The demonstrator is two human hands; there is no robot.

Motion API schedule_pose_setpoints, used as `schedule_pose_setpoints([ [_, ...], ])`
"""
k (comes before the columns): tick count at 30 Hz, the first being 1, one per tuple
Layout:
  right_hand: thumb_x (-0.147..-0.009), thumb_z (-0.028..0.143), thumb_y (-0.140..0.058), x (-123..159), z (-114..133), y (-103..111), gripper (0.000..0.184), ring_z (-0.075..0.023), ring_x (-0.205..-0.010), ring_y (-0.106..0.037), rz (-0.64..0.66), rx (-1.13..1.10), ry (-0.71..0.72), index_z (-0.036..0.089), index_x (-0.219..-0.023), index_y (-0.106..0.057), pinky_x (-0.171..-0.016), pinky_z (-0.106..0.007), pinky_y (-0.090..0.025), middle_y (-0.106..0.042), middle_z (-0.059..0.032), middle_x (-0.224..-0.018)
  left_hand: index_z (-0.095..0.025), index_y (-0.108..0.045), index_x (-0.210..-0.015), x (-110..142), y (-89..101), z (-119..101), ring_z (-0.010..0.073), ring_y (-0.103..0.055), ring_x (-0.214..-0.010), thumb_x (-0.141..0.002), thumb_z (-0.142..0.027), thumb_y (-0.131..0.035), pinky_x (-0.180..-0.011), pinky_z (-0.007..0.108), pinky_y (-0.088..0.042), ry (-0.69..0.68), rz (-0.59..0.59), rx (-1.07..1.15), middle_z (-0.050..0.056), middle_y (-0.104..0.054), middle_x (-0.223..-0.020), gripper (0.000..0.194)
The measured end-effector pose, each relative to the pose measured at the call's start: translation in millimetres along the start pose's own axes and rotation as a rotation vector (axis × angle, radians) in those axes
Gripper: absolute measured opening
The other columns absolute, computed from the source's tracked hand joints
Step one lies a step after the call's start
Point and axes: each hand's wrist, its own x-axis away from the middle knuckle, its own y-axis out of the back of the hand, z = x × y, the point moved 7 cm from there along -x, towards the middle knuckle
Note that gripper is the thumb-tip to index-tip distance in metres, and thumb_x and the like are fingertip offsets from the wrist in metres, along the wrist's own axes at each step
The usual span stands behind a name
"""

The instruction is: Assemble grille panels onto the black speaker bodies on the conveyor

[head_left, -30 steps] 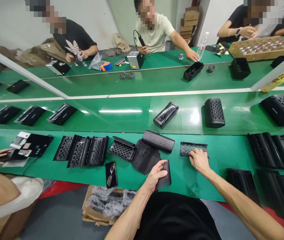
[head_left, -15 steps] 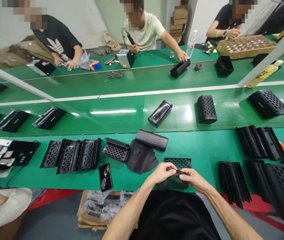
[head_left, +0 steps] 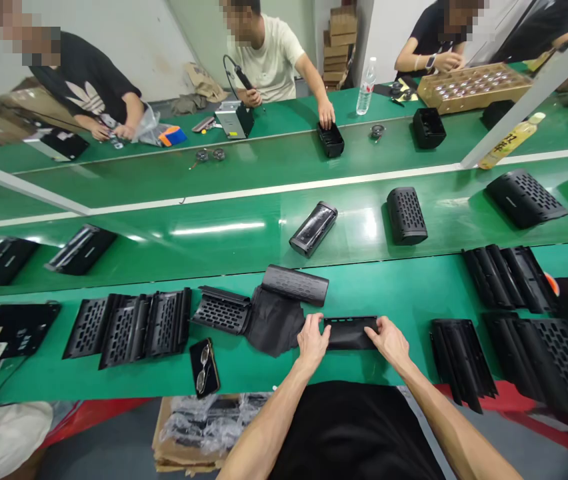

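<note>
- The sheet pile is my landmark; it lies on the green table, and from it I give all places.
- To the right of the sheet pile, near it, is the slotted panel, with a black sheet over most of it. Only a row of slots shows along the far edge.
- The left hand, just beside the sheet pile, has its fingers bent and close together at the left end of the black sheet.
- The right hand, on the side away from the sheet pile, has a narrow shape at the right end. Whether either hand pinches or only presses, I cannot tell.
- The step in hand seems to be fitting the black sheet onto the slotted panel.
- In my judgement, the next move calls for straight edges and even, light pressure from both thumbs, because a thin sheet can wrinkle.
- A curved cover rests at the far edge of the sheet pile.
</note>
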Motion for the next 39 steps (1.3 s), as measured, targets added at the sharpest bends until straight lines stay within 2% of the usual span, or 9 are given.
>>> schedule_pose_setpoints([
  [3,-0.088,0.049,-0.064,-7.0,1.0,7.2,0.043,-0.032,-0.107,-0.063,-0.031,0.005,0.043,0.024,-0.123,-0.063,-0.086,-0.043,-0.048,-0.064,-0.0127,-0.12,-0.027,-0.064,-0.132,-1.2,-1.6,9.0,0.0314,-0.061,-0.118,-0.089,-0.027,-0.072,-0.101,0.042,-0.044,0.067,0.0,-0.01,0.011,-0.061,-0.13,0.043],
  [5,-0.09,0.044,-0.06,-15.9,3.8,10.4,0.037,-0.0301,-0.106,-0.062,-0.007,-0.025,0.078,0.024,-0.12,-0.067,-0.09,-0.043,-0.047,-0.063,-0.0124,-0.122,-0.028,-0.069,-0.122,-4.8,-2.5,8.7,0.0295,-0.062,-0.116,-0.089,-0.029,-0.072,-0.099,0.039,-0.045,0.084,0.016,0.015,0.009,-0.061,-0.126,0.033],
  [8,-0.085,0.039,-0.063,-27.2,8.6,16.7,0.022,-0.0265,-0.093,-0.062,0.07,-0.113,0.111,0.024,-0.099,-0.071,-0.089,-0.042,-0.047,-0.066,-0.0072,-0.104,-0.025,-0.072,-0.099,-8.5,0.5,4.2,0.0264,-0.062,-0.11,-0.087,-0.032,-0.074,-0.094,0.035,-0.047,0.098,0.04,0.101,0.006,-0.063,-0.112,0.013],
  [11,-0.08,0.043,-0.069,-25.3,15.6,26.5,0.021,-0.022,-0.076,-0.06,0.185,-0.254,0.124,0.024,-0.09,-0.067,-0.078,-0.037,-0.048,-0.065,0.0001,-0.079,-0.022,-0.067,-0.085,-4.0,6.2,-1.8,0.0205,-0.064,-0.089,-0.081,-0.04,-0.08,-0.08,0.03,-0.051,0.117,0.103,0.248,0.002,-0.061,-0.092,0.023],
  [14,-0.08,0.054,-0.072,-8.2,26.8,40.3,0.032,-0.0175,-0.062,-0.055,0.288,-0.418,0.106,0.024,-0.087,-0.061,-0.06,-0.031,-0.044,-0.058,0.0044,-0.067,-0.022,-0.063,-0.097,9.2,14.0,-10.8,0.0127,-0.057,-0.06,-0.081,-0.055,-0.078,-0.056,0.025,-0.05,0.16,0.193,0.437,-0.004,-0.057,-0.078,0.04],
  [17,-0.083,0.064,-0.071,17.0,41.5,57.1,0.042,-0.0147,-0.055,-0.051,0.343,-0.548,0.072,0.025,-0.09,-0.058,-0.05,-0.027,-0.039,-0.057,0.0053,-0.067,-0.023,-0.058,-0.112,24.4,28.3,-27.5,0.0092,-0.052,-0.05,-0.077,-0.061,-0.08,-0.046,0.023,-0.047,0.179,0.244,0.595,-0.007,-0.055,-0.078,0.057],
  [22,-0.077,0.059,-0.087,57.4,64.3,78.1,0.049,-0.0167,-0.072,-0.061,0.418,-0.886,-0.007,0.025,-0.107,-0.069,-0.062,-0.028,-0.048,-0.068,-0.0004,-0.089,-0.021,-0.061,-0.109,41.4,59.0,-59.0,0.0058,-0.046,-0.052,-0.075,-0.053,-0.088,-0.044,0.016,-0.036,0.164,0.222,0.842,-0.008,-0.052,-0.074,0.054],
  [27,-0.071,0.053,-0.094,79.6,76.5,88.0,0.049,-0.0185,-0.076,-0.061,0.376,-0.997,-0.008,0.026,-0.105,-0.073,-0.066,-0.029,-0.05,-0.067,-0.0016,-0.089,-0.018,-0.067,-0.106,51.2,81.3,-73.5,0.0064,-0.043,-0.06,-0.08,-0.05,-0.087,-0.052,0.016,-0.035,0.106,0.135,0.84,-0.006,-0.051,-0.073,0.047],
  [39,-0.07,0.048,-0.096,95.3,76.6,86.8,0.042,-0.0145,-0.068,-0.054,0.353,-1.092,-0.049,0.025,-0.094,-0.07,-0.06,-0.026,-0.045,-0.063,0.0006,-0.083,-0.018,-0.069,-0.108,62.0,84.3,-76.3,0.0107,-0.055,-0.07,-0.078,-0.047,-0.089,-0.066,0.022,-0.045,0.116,0.181,0.917,-0.001,-0.063,-0.083,0.046],
])
